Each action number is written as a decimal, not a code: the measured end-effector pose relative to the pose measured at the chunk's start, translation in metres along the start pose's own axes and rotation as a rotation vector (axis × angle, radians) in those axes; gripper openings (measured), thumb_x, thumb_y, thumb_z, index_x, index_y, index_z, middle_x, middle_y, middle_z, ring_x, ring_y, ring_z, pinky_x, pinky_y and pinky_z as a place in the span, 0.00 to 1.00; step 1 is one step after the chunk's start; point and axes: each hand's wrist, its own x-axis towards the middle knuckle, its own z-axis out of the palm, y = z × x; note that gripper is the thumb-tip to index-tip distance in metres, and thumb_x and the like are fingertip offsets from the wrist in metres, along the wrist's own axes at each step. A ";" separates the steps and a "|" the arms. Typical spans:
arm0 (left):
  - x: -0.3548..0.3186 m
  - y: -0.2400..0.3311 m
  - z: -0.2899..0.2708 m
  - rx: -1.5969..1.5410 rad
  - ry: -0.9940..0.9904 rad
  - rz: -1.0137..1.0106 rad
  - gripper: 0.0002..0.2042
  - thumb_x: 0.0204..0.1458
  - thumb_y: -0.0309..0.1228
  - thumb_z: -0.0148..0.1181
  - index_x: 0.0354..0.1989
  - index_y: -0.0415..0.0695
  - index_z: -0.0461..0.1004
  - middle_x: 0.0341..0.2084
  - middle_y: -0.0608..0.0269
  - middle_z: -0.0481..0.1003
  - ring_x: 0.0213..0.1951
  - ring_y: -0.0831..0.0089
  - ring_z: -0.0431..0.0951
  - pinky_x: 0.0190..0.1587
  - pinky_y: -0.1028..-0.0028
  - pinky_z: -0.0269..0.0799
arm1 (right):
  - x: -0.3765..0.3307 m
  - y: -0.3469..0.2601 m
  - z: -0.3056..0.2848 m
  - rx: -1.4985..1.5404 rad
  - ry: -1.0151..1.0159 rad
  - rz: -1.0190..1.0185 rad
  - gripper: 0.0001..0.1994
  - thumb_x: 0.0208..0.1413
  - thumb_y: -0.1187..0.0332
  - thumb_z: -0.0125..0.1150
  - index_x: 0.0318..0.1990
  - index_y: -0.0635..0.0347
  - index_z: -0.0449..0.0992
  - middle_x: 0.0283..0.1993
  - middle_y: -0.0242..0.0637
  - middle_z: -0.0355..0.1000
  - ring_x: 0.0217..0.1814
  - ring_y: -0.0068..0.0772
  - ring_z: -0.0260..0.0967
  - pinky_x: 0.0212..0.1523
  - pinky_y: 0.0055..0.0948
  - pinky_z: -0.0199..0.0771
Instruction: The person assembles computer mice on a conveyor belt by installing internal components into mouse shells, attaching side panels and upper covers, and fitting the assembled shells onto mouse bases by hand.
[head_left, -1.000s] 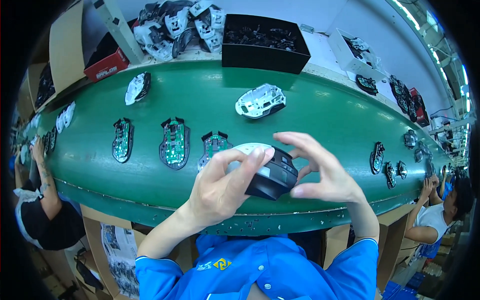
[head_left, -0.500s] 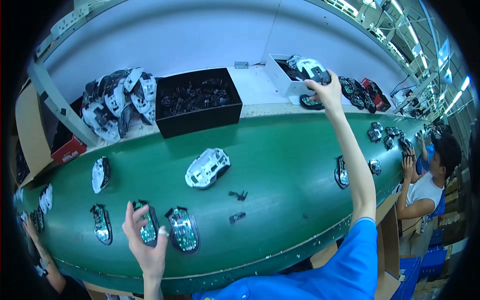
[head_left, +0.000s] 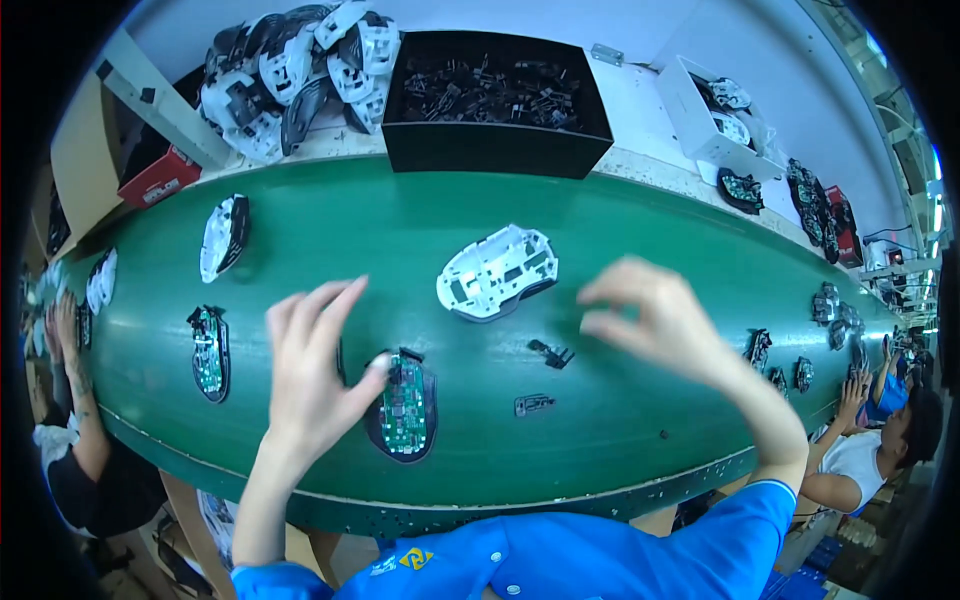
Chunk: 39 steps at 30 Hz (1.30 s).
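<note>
My left hand (head_left: 318, 372) hovers over the green surface with its fingers apart and nothing in it. Its thumb tip is next to a green circuit board (head_left: 406, 408) in a black oval base. Another such part lies mostly hidden behind this hand. My right hand (head_left: 655, 318) is a little blurred, its thumb and fingers apart, and I see nothing in its grasp. To its left lies a white plastic shell (head_left: 498, 272), hollow side up. Between the hands are a small black bracket-like part (head_left: 550, 353) and a flatter black part (head_left: 534, 404).
Along the back ledge stand a heap of white and black shells (head_left: 285, 80), a black box (head_left: 497, 148) of small black parts and a white box (head_left: 700, 140) with shells. Further board assemblies (head_left: 210, 355) lie left and right. Co-workers (head_left: 868, 450) sit at both ends.
My right hand has come back from the white box, where it was at a white and black shell, to above the green surface. My left hand stays open. The view has shifted.
</note>
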 end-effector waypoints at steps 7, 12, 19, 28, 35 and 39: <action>0.063 0.038 0.048 -0.094 -0.247 0.196 0.45 0.34 0.40 0.68 0.59 0.30 0.53 0.51 0.43 0.63 0.52 0.51 0.61 0.56 0.61 0.61 | -0.046 -0.007 0.046 0.161 0.059 0.305 0.18 0.45 0.64 0.68 0.44 0.58 0.75 0.32 0.34 0.69 0.28 0.24 0.64 0.30 0.24 0.68; 0.068 0.052 0.068 -0.100 -0.199 0.178 0.46 0.34 0.41 0.69 0.61 0.32 0.51 0.50 0.43 0.64 0.52 0.51 0.63 0.52 0.59 0.63 | -0.037 -0.013 0.072 0.242 0.186 0.244 0.10 0.44 0.65 0.68 0.34 0.56 0.79 0.27 0.31 0.71 0.28 0.24 0.64 0.30 0.24 0.66; 0.064 0.028 0.069 -0.272 -0.074 0.077 0.38 0.36 0.36 0.68 0.58 0.36 0.59 0.47 0.49 0.67 0.48 0.57 0.70 0.52 0.64 0.65 | -0.036 -0.015 0.064 0.689 0.058 0.453 0.12 0.47 0.65 0.67 0.35 0.64 0.79 0.29 0.33 0.73 0.25 0.18 0.67 0.19 0.17 0.67; -0.042 0.020 0.005 -2.404 -0.845 -0.317 0.30 0.53 0.45 0.48 0.60 0.37 0.56 0.55 0.35 0.61 0.41 0.58 0.75 0.31 0.64 0.76 | -0.060 -0.106 0.002 1.006 0.202 0.174 0.08 0.50 0.78 0.59 0.38 0.71 0.77 0.38 0.40 0.68 0.35 0.26 0.71 0.23 0.19 0.79; -0.063 0.011 0.004 -2.261 -0.717 -0.374 0.40 0.44 0.42 0.58 0.63 0.36 0.49 0.56 0.38 0.59 0.42 0.57 0.73 0.30 0.66 0.76 | -0.043 -0.132 0.024 0.936 0.163 0.096 0.07 0.50 0.78 0.60 0.37 0.67 0.78 0.38 0.38 0.68 0.35 0.28 0.73 0.24 0.18 0.79; -0.059 0.021 -0.011 -1.415 -0.455 -0.248 0.40 0.38 0.30 0.63 0.63 0.38 0.52 0.54 0.51 0.63 0.49 0.63 0.69 0.44 0.70 0.72 | -0.044 -0.127 0.032 1.073 0.181 0.157 0.09 0.53 0.74 0.59 0.40 0.70 0.75 0.38 0.41 0.70 0.36 0.30 0.74 0.22 0.20 0.78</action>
